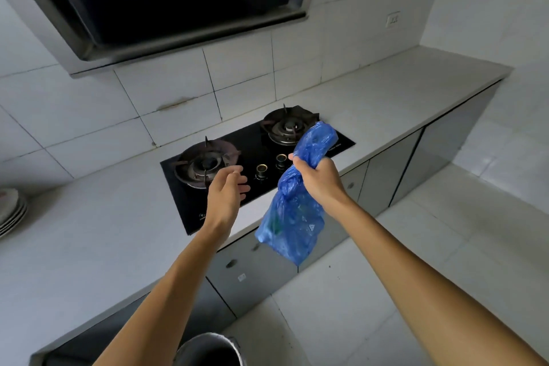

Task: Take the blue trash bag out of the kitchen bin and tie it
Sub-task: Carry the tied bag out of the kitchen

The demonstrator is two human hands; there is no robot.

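Right hand [319, 177] fisted around the gathered neck of the blue trash bag [292, 217], fingers wrapped tight, thumb side toward the far end. Bag is out of the bin, held up in the air over the counter's near edge, just right of the gas hob [252, 157]. Loose top of the bag sticks up above the fist, overlapping the right burner [286, 128] in the view; a bunched lump, maybe a knot, can't tell for sure, sits just left of the fist. Filled body hangs down below the hand, in front of the grey cabinet doors [383, 184], some green content faintly showing through the plastic.

Left hand [227, 187] empty, fingers loosely spread and slightly curled, palm turned right toward the bag, not touching it. It hovers over the near part of the hob, by the left burner [205, 162]; two brass knobs [261, 171] show between the hands.

Metal bin [209, 349] rim at the near bottom edge, on the floor between the forearms. Stack of plates [12, 211] at far left on the white countertop [89, 232]. Range hood [166, 0] above, wall socket [392, 19] on the tiles at far right.
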